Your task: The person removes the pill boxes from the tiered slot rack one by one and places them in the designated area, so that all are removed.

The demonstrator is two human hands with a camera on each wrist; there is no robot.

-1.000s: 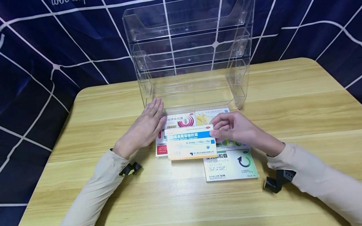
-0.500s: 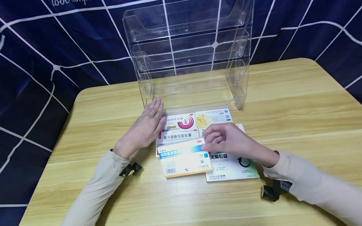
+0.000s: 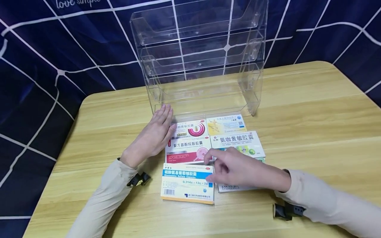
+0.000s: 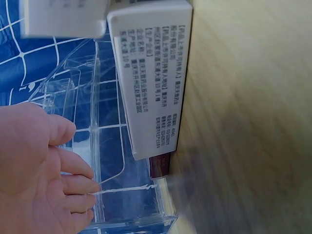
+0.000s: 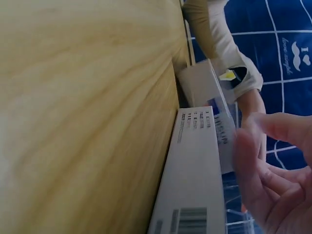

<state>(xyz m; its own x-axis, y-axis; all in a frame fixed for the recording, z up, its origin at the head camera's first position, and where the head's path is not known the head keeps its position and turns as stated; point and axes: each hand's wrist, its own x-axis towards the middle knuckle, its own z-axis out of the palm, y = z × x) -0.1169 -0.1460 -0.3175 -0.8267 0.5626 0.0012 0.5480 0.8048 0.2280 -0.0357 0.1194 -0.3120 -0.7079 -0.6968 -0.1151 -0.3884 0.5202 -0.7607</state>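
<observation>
In the head view, a white medicine box with a blue band lies flat at the front left of a group of medicine boxes. My right hand is over its right edge, with the thumb tip at the box and the index finger bent beyond its top corner. In the right wrist view that box shows its end, and the fingers are bent, with a gap between thumb and index finger. My left hand lies with straight fingers beside the red-and-white box and pink-ringed box.
A clear tiered rack stands behind the boxes. At the right are a yellow-figured box, a white box with green pictures and a green-edged box, partly under my right hand. A dark blue curtain hangs behind the table.
My right hand has brought the blue-banded box toward me and left, off the other boxes, onto the table. Its thumb and index finger have spread apart. My left hand has stayed put.
</observation>
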